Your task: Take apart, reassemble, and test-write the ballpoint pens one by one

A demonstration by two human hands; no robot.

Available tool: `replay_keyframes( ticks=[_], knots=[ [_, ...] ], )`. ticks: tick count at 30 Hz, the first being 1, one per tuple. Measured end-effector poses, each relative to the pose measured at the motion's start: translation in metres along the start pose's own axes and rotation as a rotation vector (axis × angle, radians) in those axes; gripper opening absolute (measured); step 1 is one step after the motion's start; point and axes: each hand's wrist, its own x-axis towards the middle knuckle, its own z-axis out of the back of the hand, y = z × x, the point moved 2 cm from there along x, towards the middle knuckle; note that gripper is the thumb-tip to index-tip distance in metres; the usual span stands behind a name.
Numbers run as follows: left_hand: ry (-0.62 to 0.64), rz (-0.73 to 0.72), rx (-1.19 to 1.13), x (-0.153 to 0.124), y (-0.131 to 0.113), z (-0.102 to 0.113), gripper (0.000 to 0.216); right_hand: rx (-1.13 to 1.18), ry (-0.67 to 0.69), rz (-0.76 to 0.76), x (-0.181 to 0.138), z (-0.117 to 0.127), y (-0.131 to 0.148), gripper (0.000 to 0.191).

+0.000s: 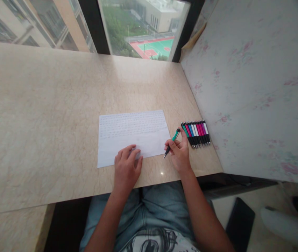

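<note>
A white sheet of paper (112, 147) lies on the stone counter, its upper half covered with lines of handwriting too small to read. My left hand (128, 162) rests on the sheet's lower edge, palm down with fingers apart. Just off the paper's right edge, my right hand (179, 152) holds a green and black ballpoint pen (174, 135), tip pointing down and left, clear of the writing. The index finger reaches up to the pen's top end. Beside that hand lies a row of several pens (197, 133) with green, pink, blue, white and purple barrels and black grips.
The beige counter (46, 122) extends far to the left, its front edge close to my lap. A floral-papered wall (256, 87) bounds the right side. Behind the counter is a window (143, 28) overlooking buildings and a sports court. A dark flat object (240, 222) is low at the right.
</note>
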Motion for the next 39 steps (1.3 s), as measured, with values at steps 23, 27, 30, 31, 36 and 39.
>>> replay_keyframes(
  ticks=[23, 27, 30, 31, 36, 39],
  knots=[
    [-0.012, -0.014, 0.008, 0.001, 0.0, 0.001, 0.018, 0.003, -0.002, 0.017, 0.002, 0.0, -0.006, 0.055],
    [-0.019, -0.026, 0.008, 0.001, 0.0, 0.001, 0.018, 0.018, 0.031, 0.014, 0.006, -0.001, 0.0, 0.036],
    [-0.021, -0.025, 0.001, 0.002, 0.0, 0.001, 0.018, -0.075, 0.083, -0.008, 0.01, 0.008, 0.01, 0.033],
    [-0.021, -0.024, -0.002, 0.002, 0.001, 0.001, 0.018, -0.147, 0.089, 0.006, 0.012, 0.013, 0.015, 0.032],
    [-0.02, -0.022, -0.021, 0.001, 0.003, -0.001, 0.018, -0.905, -0.061, 0.294, 0.024, 0.041, 0.035, 0.025],
    [-0.021, -0.022, -0.016, 0.0, 0.005, -0.002, 0.018, -1.339, -0.131, 0.382, 0.03, 0.043, 0.04, 0.024]
  ],
)
